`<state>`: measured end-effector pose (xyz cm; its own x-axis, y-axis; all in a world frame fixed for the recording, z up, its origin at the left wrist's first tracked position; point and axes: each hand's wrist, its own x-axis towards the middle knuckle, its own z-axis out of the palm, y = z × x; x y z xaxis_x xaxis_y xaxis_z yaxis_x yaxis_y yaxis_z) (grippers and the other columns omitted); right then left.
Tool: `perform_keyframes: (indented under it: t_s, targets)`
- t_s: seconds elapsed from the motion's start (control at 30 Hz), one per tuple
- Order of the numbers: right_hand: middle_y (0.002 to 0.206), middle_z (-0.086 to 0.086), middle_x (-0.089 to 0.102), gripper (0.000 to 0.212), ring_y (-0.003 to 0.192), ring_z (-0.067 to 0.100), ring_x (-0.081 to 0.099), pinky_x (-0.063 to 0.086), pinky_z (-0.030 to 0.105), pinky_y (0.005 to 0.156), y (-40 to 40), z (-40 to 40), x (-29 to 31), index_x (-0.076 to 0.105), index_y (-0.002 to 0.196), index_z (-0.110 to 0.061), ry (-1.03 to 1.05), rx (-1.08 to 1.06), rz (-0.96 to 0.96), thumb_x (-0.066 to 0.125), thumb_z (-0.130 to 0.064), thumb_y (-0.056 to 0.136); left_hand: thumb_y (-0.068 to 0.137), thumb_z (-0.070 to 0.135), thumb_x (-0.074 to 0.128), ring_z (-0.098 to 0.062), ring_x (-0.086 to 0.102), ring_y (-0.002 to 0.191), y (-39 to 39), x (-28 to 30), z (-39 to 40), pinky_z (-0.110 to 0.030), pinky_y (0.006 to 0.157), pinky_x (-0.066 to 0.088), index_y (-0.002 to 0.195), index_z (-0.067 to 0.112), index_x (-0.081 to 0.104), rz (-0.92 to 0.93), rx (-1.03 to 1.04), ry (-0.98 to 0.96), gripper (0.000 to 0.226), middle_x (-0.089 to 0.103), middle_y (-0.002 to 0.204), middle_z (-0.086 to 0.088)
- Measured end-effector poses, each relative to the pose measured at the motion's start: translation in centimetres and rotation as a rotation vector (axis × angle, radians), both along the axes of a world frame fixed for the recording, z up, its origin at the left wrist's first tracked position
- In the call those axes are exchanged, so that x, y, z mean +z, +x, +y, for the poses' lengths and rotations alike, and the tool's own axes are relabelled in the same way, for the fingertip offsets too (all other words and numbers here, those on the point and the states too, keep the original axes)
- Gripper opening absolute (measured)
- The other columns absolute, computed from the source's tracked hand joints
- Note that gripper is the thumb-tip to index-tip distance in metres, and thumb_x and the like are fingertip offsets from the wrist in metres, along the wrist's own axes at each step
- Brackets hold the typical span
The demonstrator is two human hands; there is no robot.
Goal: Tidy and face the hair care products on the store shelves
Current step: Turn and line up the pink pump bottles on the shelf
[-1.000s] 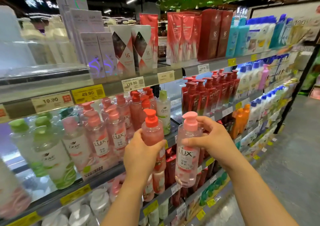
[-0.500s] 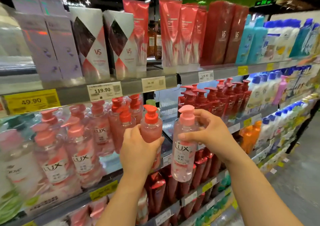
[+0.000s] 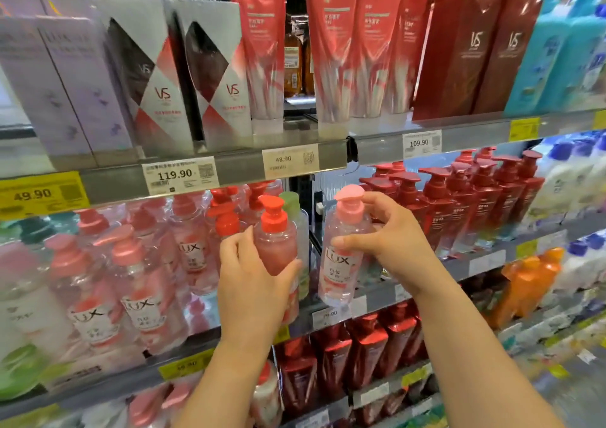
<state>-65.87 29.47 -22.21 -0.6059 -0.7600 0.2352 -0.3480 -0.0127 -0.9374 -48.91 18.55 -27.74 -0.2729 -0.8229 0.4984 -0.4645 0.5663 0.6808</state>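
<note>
Both bottles have come up and closer to the middle shelf (image 3: 387, 299) since a second ago, and my view has swung in so the top row of boxes fills the upper frame. My left hand (image 3: 252, 283) wraps the darker pink bottle with the red pump (image 3: 274, 240), fingers curled round its body from behind. My right hand (image 3: 390, 247) pinches the clear Lux bottle with the pale pink pump (image 3: 341, 250) at the shoulder — thumb in front above the label, fingers behind near the pump neck.

I judge this as mid-placement: two strays held in front of the gap between the pink Lux row (image 3: 131, 296) and the dark red pump bottles (image 3: 459, 198). Next, each wants sliding in with its own kind, label out. The Lux label already faces me; the left bottle's label I can't see — my hand covers it.

Behind the left bottle a green-capped bottle (image 3: 292, 201) is mostly hidden. Whether either held bottle touches the shelf I cannot tell. Much of the left side is blurred, and the lower shelves are cut off by my arms.
</note>
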Motion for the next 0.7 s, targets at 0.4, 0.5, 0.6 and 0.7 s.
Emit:
perform_keyframes:
  t_s: [0.4, 0.5, 0.6, 0.7]
  targets:
    - [0.106, -0.012, 0.071, 0.062, 0.096, 0.015, 0.07, 0.058, 0.039, 0.087, -3.5, -3.6, -0.8, 0.061, 0.116, -0.03, 0.195, 0.102, 0.134, 0.092, -0.019, 0.063, 0.078, 0.047, 0.077, -0.023, 0.048, 0.129, -3.0, 0.7, 0.5, -0.038, 0.094, 0.046, 0.15, 0.01, 0.033, -0.146, 0.235, -0.041, 0.092, 0.04, 0.147, -0.003]
    - [0.109, -0.011, 0.064, 0.063, 0.097, 0.014, 0.063, 0.05, 0.03, 0.081, -3.5, -3.8, -0.3, 0.056, 0.126, -0.024, 0.271, 0.128, 0.255, 0.088, -0.023, 0.072, 0.08, 0.042, 0.077, -0.026, 0.048, 0.13, -3.6, 0.7, 0.5, -0.04, 0.092, 0.048, 0.152, 0.012, 0.032, -0.162, 0.25, -0.052, 0.089, 0.041, 0.148, -0.006]
    - [0.109, -0.006, 0.059, 0.062, 0.096, 0.012, 0.056, 0.047, 0.029, 0.082, -3.7, -3.9, 0.1, 0.053, 0.129, -0.019, 0.319, 0.156, 0.304, 0.085, -0.025, 0.077, 0.082, 0.038, 0.077, -0.028, 0.052, 0.123, -4.1, 0.4, 0.4, -0.041, 0.086, 0.05, 0.151, 0.016, 0.035, -0.177, 0.26, -0.07, 0.084, 0.042, 0.144, -0.007]
    - [0.102, -0.004, 0.06, 0.05, 0.093, 0.016, 0.057, 0.049, 0.031, 0.08, -4.0, -4.0, 0.4, 0.054, 0.118, -0.016, 0.383, 0.165, 0.392, 0.082, -0.03, 0.08, 0.081, 0.035, 0.078, -0.029, 0.049, 0.129, -4.6, 0.3, 0.4, -0.043, 0.094, 0.049, 0.149, 0.014, 0.039, -0.155, 0.294, -0.057, 0.081, 0.043, 0.145, -0.01]
